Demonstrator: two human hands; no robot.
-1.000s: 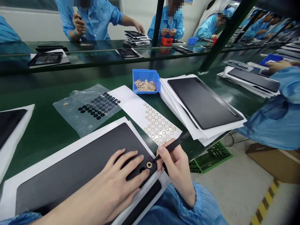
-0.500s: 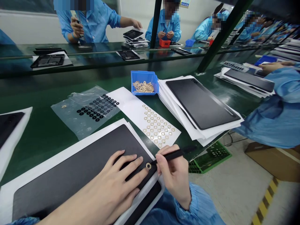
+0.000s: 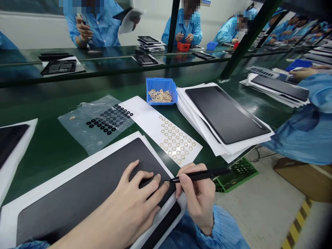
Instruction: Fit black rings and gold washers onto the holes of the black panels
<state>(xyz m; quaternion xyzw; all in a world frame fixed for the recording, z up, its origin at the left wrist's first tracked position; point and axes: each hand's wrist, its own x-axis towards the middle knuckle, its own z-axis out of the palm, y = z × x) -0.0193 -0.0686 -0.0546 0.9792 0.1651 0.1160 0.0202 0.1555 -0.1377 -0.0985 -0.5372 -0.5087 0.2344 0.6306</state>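
Note:
My left hand [image 3: 129, 204] lies flat on a dark tablet-like back panel [image 3: 85, 183], its fingers spread and holding nothing. My right hand [image 3: 197, 197] is shut on slim black tweezers [image 3: 202, 175]. Their tip sits at the panel's edge, right by my left fingertips. A small gold ring [image 3: 166, 183] there is almost hidden by my fingertip and the tip. The panel rests on white sheets [image 3: 10, 221].
A blue bin of gold rings [image 3: 161, 91], a white sheet of gold rings [image 3: 176, 145] and a plastic bag of black rings [image 3: 103, 119] lie beyond my hands. Another dark panel [image 3: 225, 114] sits on paper. A co-worker's blue sleeve [image 3: 306, 138] fills the right.
The gold ring, plainly visible earlier, is now nearly covered. My right hand has swung the tweezers flatter, with their far end further right, and my left fingertip has moved closer to the ring.

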